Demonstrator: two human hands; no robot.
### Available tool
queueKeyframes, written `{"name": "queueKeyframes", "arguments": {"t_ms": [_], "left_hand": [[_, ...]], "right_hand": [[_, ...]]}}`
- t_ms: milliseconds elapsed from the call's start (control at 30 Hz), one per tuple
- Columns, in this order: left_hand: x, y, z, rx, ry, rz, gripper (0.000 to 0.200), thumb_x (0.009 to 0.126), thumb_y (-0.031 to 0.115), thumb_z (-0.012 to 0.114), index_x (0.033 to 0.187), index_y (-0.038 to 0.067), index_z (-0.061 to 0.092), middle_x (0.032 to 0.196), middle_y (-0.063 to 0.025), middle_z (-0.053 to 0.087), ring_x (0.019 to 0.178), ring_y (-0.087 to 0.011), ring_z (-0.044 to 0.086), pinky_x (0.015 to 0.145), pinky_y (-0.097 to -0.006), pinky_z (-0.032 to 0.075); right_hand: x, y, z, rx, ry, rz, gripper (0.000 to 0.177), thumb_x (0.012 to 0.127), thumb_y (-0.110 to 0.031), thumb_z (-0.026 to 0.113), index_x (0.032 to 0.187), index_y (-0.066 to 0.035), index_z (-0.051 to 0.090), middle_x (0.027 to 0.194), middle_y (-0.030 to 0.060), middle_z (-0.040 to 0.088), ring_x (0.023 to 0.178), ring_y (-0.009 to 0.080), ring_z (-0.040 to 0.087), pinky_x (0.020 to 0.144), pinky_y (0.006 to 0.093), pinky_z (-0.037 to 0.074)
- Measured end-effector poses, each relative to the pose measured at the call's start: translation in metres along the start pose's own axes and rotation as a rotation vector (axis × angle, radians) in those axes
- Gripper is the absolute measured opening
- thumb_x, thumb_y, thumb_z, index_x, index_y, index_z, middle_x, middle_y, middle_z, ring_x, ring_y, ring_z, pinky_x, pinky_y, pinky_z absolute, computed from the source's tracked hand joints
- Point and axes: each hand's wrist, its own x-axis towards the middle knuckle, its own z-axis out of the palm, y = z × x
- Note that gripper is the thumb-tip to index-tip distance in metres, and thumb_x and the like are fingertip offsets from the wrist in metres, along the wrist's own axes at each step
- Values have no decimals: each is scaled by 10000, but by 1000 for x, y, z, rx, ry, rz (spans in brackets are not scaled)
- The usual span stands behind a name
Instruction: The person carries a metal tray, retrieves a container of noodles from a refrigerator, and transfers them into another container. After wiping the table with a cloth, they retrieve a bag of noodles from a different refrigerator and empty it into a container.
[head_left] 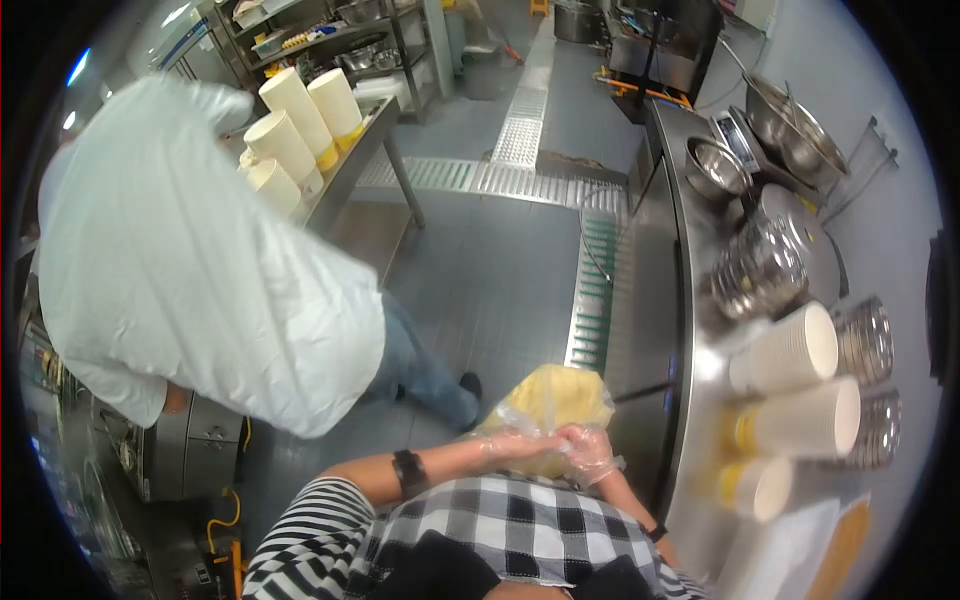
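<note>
so both hands are in clear gloves, low in the frame just right of center, right up by the checked apron (500, 520). left hand (520, 444) and right hand (588, 450) are both clenched on the clear bag (552, 398) with yellow stuff inside. cups (800, 420) lie in stacks on the counter (655, 330) at right, bowls (716, 168) beyond them, and a co-worker (210, 270) fills the upper left.

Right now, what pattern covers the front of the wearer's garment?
The garment front has black, grey and white checks; the head view shows it.
</note>
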Motion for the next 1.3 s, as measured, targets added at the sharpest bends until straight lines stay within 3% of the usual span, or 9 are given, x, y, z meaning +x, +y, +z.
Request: {"name": "queueKeyframes", "arguments": {"t_ms": [67,200,300,400,467,800,1000,1100,1300], "left_hand": [[22,21,-24,235,99,-92,605,776,545,469,1096,34,517,1090,-126,506,1009,-211,456,873,-310,342],[54,62,-73,140,125,-73,596,762,537,500,1087,38,527,1081,-120,512,1006,-199,459,871,-301,345],[96,67,-122,40,194,-106,794,694,591,543,1198,-6,401,1226,-194,387,1162,-262,348,962,-342,276],[100,118,-163,-66,283,-61,670,713,529,566,1143,26,468,1169,-155,452,1081,-229,431,918,-329,325],[106,148,-198,-199,312,119,368,765,408,565,910,70,589,864,-13,531,792,-100,445,699,-253,362],[206,282,-390,-353,266,220,301,765,388,534,790,90,564,691,24,449,678,-94,419,595,-235,333],[292,317,-512,-48,372,246,312,764,403,528,780,93,556,683,-1,450,642,-102,413,573,-262,334],[336,343,-571,-34,429,309,313,755,402,540,780,90,553,694,6,448,645,-97,406,573,-260,328],[337,437,-678,-561,648,131,293,718,366,585,785,83,551,737,18,459,690,-88,405,615,-241,328]], "right_hand": [[41,8,-15,7,19,-48,129,663,-120,613,772,-68,569,688,90,591,614,233,570,574,303,451],[125,8,-52,33,-13,-81,136,641,-72,590,775,-64,569,690,91,593,618,230,574,575,299,448],[197,18,-68,142,-81,-126,146,631,-54,577,777,-59,569,698,102,595,630,239,581,578,303,449],[271,25,-77,99,-153,-102,151,629,-61,586,780,-60,569,707,118,594,641,254,582,583,309,451],[325,27,-84,-54,-175,-88,187,610,-91,626,779,-145,569,696,80,595,653,262,585,583,333,459],[582,38,-141,-155,-152,-313,195,628,-154,650,789,-89,562,664,108,585,616,276,578,567,342,454],[736,70,-148,-216,-304,-247,176,661,-94,592,831,-134,566,690,132,590,673,290,582,595,375,457],[823,95,-150,-219,-340,-349,242,661,-235,653,831,-97,549,662,115,583,613,283,579,561,350,456],[999,78,-160,-27,-487,-555,243,641,-202,633,842,-94,550,703,114,595,661,304,583,593,356,460]]}}
